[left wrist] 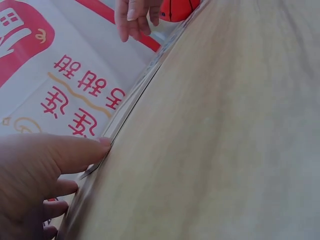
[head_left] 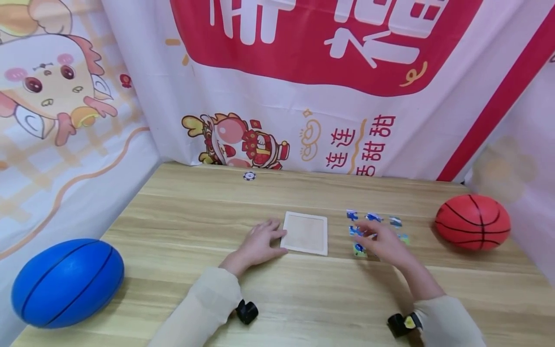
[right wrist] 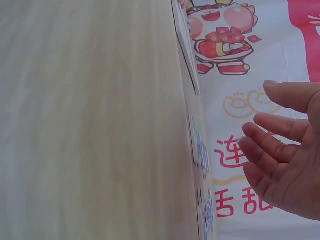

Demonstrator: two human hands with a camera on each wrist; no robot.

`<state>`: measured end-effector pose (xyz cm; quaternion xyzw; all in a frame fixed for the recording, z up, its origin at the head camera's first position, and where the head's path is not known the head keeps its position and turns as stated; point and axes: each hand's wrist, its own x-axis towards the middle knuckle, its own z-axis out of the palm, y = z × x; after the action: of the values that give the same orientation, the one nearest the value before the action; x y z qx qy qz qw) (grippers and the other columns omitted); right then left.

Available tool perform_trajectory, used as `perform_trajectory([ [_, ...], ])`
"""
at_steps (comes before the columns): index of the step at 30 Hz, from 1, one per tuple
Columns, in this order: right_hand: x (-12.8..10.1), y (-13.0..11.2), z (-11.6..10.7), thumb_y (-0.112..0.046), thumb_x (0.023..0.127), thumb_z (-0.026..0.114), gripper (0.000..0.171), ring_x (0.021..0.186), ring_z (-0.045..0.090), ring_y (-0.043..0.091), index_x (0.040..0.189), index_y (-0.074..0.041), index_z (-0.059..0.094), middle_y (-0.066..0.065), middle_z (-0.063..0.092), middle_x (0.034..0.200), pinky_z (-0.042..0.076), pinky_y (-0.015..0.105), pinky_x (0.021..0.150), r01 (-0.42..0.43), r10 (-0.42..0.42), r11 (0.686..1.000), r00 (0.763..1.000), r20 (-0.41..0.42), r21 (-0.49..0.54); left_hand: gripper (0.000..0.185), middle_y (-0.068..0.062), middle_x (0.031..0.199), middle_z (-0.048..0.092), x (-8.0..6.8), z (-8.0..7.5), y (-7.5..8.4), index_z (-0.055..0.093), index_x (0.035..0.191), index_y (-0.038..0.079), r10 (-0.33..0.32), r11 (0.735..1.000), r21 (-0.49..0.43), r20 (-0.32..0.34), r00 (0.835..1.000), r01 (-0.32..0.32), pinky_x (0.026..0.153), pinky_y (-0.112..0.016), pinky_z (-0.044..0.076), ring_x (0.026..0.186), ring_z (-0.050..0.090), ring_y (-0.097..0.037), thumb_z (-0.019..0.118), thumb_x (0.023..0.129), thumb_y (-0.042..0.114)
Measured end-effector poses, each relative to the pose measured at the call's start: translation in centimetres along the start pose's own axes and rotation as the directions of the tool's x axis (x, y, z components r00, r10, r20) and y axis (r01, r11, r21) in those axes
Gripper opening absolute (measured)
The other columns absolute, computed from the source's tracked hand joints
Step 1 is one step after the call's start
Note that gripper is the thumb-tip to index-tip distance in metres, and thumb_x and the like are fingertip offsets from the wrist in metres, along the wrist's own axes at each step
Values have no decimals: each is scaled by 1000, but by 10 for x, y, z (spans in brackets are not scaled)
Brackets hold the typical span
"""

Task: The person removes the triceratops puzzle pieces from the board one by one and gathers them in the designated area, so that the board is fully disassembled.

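Observation:
A square wooden puzzle tray (head_left: pixel 305 232) lies at the middle of the table. My left hand (head_left: pixel 260 242) rests flat on the table with its fingertips touching the tray's left edge (left wrist: pixel 107 142). Several blue puzzle pieces (head_left: pixel 373 218) lie scattered to the right of the tray. My right hand (head_left: pixel 381 241) hovers over those pieces with relaxed fingers (right wrist: pixel 270 145), holding nothing that I can see. In the right wrist view the pieces (right wrist: pixel 202 155) show edge-on along the table.
A blue ball (head_left: pixel 67 283) sits at the table's front left, an orange basketball (head_left: pixel 472 221) at the right. A small dark disc (head_left: pixel 249 176) lies near the back edge. Printed cloth (head_left: pixel 303 96) hangs behind and on both sides of the wooden table (head_left: pixel 195 217).

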<state>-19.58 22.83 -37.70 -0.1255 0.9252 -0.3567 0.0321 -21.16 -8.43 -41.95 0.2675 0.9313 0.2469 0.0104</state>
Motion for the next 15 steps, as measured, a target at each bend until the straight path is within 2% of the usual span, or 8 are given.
perform_trajectory([
  [6,7,-4,5,-24,82,60,42,89,50,22,115,0,52,12,56,102,44,38,75,16,-16,1000,999,-32,-1,50,-15,132,34,0,2,1,53,119,11,6,1000,16,-30,1000,-6,98,-48,14,123,23,-34,60,78,38],
  [10,10,-6,5,-20,82,59,39,88,51,24,114,2,52,14,56,100,43,38,74,55,-54,998,997,-60,8,50,-16,133,33,0,1,-1,53,119,10,1,1000,-2,-21,1000,-1,98,-49,14,123,22,-34,59,79,38],
  [13,12,-10,0,-22,84,56,42,93,50,29,117,3,48,18,54,104,42,42,76,93,-93,996,991,-92,-3,53,-18,134,30,1,-5,-2,49,123,7,2,999,-32,-24,1000,-3,98,-50,13,123,21,-34,59,79,36],
  [15,13,-14,-6,-29,86,53,48,101,46,33,123,1,43,20,49,112,39,48,80,99,-104,994,987,-123,-51,56,-18,135,27,4,-12,-2,44,126,6,-11,999,-45,-52,999,8,98,-50,12,124,20,-33,59,80,35],
])
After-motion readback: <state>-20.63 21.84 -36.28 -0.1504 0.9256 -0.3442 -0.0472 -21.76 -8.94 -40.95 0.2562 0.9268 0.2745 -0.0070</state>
